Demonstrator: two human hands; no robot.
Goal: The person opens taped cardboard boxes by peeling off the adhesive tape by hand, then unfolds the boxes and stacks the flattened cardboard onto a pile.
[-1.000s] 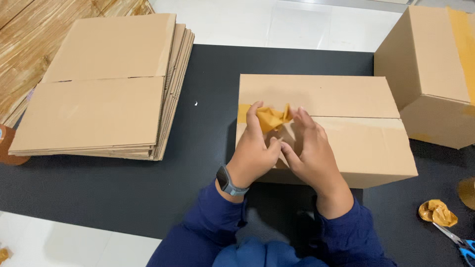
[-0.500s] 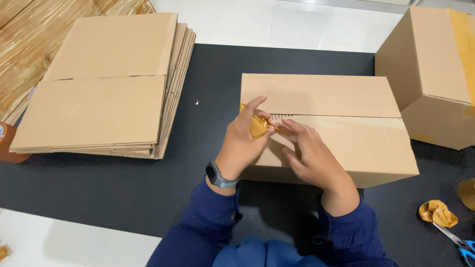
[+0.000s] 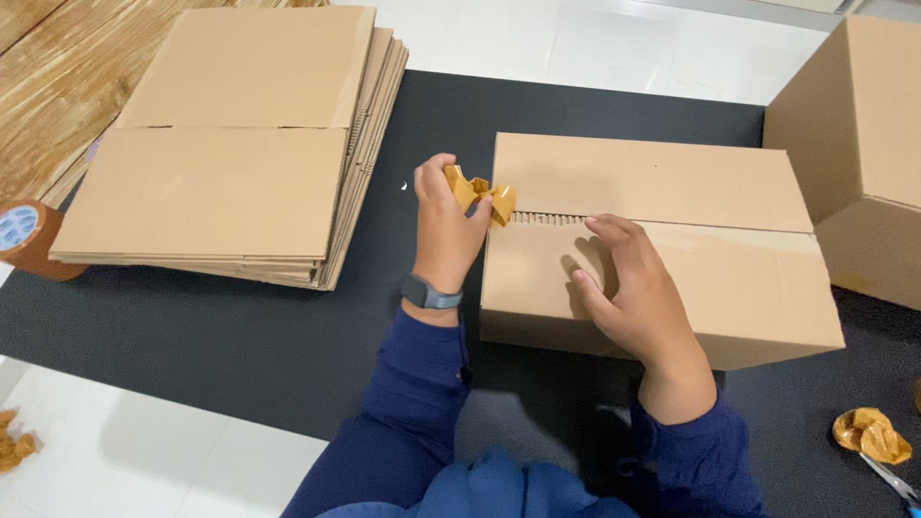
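Your left hand (image 3: 443,230) pinches a crumpled wad of brown packing tape (image 3: 480,195) at the closed brown cardboard box's (image 3: 652,249) corner. Your right hand (image 3: 624,288) lies loosely open, holding nothing, fingers resting on the box top.

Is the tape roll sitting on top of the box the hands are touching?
No, the tape roll sits at the far left edge beside the flat cardboard stack, away from the box.

Tape roll (image 3: 27,240) cut off by left edge. Second cardboard box (image 3: 863,144) cropped at right and top. Scissors (image 3: 892,480) mostly out of frame at bottom right, only a blade showing. Crumpled tape scrap (image 3: 14,449) clipped at left edge. Left hand (image 3: 446,225) partly hides the tape wad (image 3: 480,195).
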